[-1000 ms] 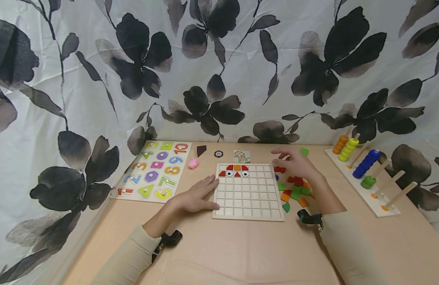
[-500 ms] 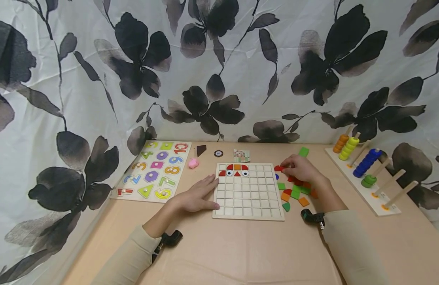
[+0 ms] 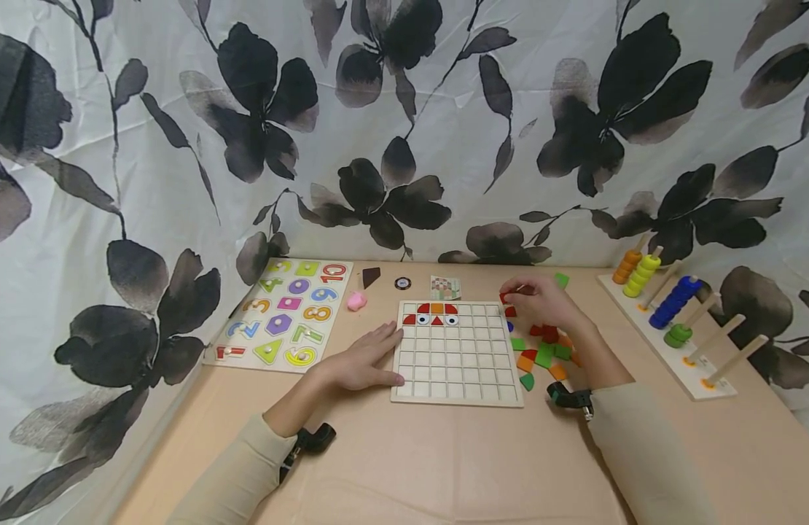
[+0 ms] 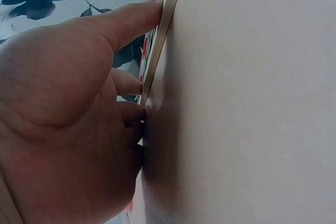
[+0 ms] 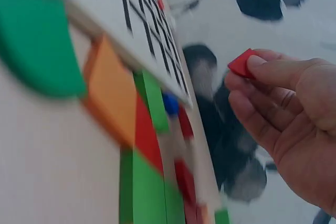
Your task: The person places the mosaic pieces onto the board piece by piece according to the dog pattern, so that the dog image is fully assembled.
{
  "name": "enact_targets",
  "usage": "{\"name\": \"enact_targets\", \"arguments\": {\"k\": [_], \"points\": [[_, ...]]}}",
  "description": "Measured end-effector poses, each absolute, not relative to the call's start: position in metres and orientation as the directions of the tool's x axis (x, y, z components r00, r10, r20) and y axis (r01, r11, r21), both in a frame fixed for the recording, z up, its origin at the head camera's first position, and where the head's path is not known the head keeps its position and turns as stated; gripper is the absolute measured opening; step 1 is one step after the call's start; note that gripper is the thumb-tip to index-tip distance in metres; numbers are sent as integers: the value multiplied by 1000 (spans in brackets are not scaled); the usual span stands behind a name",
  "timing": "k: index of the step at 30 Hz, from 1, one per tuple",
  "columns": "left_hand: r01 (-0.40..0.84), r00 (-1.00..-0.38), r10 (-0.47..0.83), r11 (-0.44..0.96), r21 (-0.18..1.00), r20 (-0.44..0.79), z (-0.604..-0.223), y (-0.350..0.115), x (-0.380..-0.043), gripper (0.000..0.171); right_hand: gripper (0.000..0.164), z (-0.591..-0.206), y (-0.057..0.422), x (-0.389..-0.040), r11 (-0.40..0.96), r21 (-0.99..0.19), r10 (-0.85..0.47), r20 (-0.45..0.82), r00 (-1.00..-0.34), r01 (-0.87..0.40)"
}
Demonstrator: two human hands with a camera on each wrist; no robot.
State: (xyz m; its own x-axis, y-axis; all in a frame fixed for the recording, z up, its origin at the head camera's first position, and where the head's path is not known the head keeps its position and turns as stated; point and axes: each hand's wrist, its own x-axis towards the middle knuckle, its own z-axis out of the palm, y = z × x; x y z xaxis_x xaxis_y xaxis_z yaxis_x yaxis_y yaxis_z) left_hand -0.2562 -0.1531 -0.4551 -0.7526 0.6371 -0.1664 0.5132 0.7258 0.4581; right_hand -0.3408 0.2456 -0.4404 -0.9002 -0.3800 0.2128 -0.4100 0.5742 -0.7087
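A pale gridded board [image 3: 457,372] lies in the middle of the table. Along its upper left cells sit red pieces, an orange square [image 3: 436,309] and two round eye-like pieces. My left hand [image 3: 361,362] rests against the board's left edge, its fingers straight and thumb on the near part of that edge. By the board's far right corner, my right hand [image 3: 542,302] pinches a small red piece [image 5: 242,64] between thumb and fingers, held above the table in the right wrist view. Loose red, green and orange pieces [image 3: 544,355] are scattered beside the board.
A number-and-shape puzzle board [image 3: 273,350] lies at the left. Behind the gridded board are a pink lump [image 3: 356,300], a dark flat piece [image 3: 371,277], a round black-and-white disc [image 3: 402,284] and a picture card [image 3: 446,288]. A peg rack with coloured rings [image 3: 700,375] stands at the right.
My right hand went down to the loose pieces, took a red one and lifted it, moving left toward the board's far right corner. The left hand has stayed where it was.
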Motion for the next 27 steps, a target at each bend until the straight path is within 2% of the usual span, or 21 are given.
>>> {"name": "enact_targets", "arguments": {"k": [3,9,14,21,27], "points": [[514,-752,638,724,460,-165,-455,-153,-256,93,17,-437,225,-344,557,-689,-436,232,-870,-463],[501,-755,632,728,468,-175,-456,-152,-256,94,17,-443,188,-349,535,-683,-544,173,-821,-498],[497,-757,629,732,466,-180,-457,-152,-256,94,8,-449,171,-349,572,-671,-540,124,-832,-471],[494,-759,625,736,462,-183,-457,-152,-256,93,12,-454,166,-350,627,-629,-536,81,-841,-460],[493,-760,624,736,464,-182,-458,-152,-257,94,8,-455,166,-349,668,-580,-544,46,-838,-465]]}}
